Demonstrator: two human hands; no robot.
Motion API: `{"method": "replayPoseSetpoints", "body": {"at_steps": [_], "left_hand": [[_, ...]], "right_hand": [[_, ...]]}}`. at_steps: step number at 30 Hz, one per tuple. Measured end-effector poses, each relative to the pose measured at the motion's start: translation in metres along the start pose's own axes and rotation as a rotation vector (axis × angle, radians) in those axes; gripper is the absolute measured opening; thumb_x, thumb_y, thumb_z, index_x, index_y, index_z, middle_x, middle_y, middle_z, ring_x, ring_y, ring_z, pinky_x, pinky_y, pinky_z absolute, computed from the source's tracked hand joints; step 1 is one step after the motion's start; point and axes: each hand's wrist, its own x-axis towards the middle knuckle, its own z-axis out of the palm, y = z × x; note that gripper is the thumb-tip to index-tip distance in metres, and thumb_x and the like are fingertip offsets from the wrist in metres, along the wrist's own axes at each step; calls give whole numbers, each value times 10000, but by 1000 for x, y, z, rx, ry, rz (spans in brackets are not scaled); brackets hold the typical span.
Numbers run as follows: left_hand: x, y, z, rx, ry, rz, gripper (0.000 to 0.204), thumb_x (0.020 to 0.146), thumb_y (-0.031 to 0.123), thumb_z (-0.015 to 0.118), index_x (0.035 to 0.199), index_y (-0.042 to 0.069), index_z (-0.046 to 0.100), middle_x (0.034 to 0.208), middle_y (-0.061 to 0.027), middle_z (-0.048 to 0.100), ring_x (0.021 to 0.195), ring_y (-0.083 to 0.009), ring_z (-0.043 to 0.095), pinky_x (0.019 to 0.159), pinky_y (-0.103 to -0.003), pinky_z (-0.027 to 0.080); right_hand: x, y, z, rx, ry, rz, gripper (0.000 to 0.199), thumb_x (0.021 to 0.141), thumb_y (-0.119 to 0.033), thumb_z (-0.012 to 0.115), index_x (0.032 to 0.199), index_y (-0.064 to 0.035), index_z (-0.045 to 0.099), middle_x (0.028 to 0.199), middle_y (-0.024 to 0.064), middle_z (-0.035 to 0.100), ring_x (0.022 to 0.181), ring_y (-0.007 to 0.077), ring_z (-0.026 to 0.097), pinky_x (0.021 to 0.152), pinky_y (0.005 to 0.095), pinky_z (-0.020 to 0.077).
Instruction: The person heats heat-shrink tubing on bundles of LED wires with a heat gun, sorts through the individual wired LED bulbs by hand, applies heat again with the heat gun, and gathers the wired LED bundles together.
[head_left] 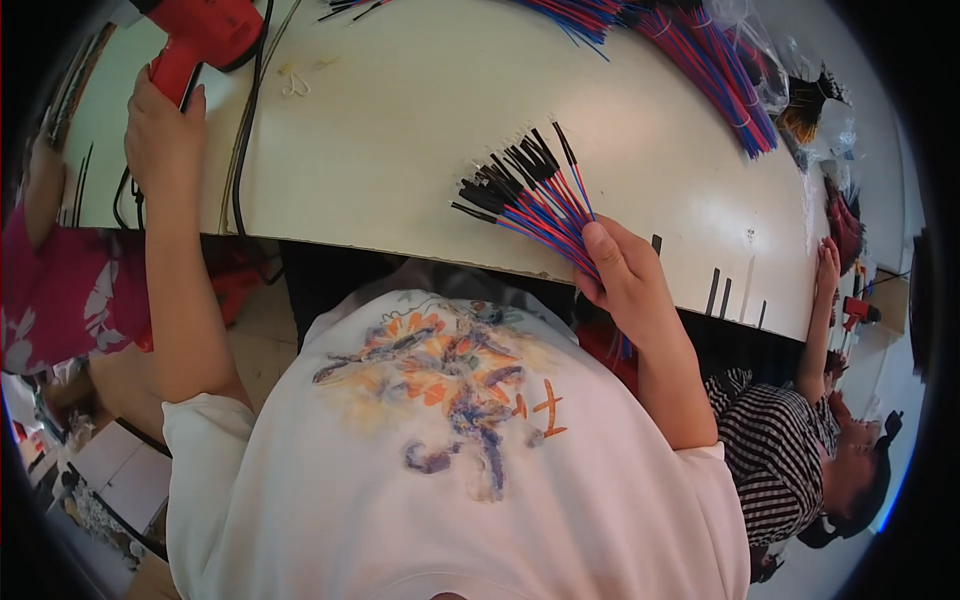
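My left hand [165, 130] is wrapped round the handle of a red heat gun [215, 30] at the upper left of the table. In my right hand [625, 265], near the table's front edge, is a fanned bundle of red and blue wires [550, 222]. Black sleeves [515, 170] cover the far ends of these wires, and small clear tips stick out beyond them. The bundle points away to the upper left, well apart from the heat gun. My fingers hide the near part of the wires.
More red and blue wire bundles [705, 75] lie along the table's far side, by clear plastic bags [750, 40]. A black cord [240, 150] runs down the left of the white table [370, 130]. Black strips [718, 292] lie at the front right edge. People sit at both sides.
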Motion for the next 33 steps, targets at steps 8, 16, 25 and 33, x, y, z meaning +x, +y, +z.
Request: {"method": "replayPoseSetpoints", "body": {"at_steps": [8, 16, 25, 33], "left_hand": [[5, -3, -31, -253, -266, -208, 599, 804, 366, 701, 1285, 85, 480, 1195, -157, 605, 1053, -326, 608, 875, -382, 476], [-56, -4, -136, -1574, -578, -395, 615, 857, 408, 586, 1255, -45, 467, 963, -236, 609, 794, -301, 627, 705, -342, 516], [-50, 12, -182, -2030, -1302, -317, 748, 879, 578, 459, 1219, -86, 411, 709, -288, 568, 484, -307, 581, 455, -345, 500], [-51, 10, -178, -1977, -1455, -288, 768, 855, 592, 499, 1197, -89, 405, 677, -268, 559, 451, -296, 565, 423, -330, 484]], "right_hand": [[5, 2, -3, 60, 23, 17, 422, 1007, -397, 427, 1006, -4, 580, 648, -37, 446, 544, 42, 398, 460, 190, 291], [6, 3, -7, 56, -37, 58, 370, 1005, -351, 455, 998, -2, 578, 657, -33, 438, 543, 50, 406, 459, 202, 295], [9, 8, -10, 27, -63, 20, 348, 1003, -337, 463, 991, -13, 590, 636, -41, 424, 533, 44, 384, 460, 211, 282], [8, 7, -12, -45, -50, -13, 338, 1004, -326, 461, 987, -20, 603, 594, -42, 422, 520, 43, 360, 464, 216, 276]]}}
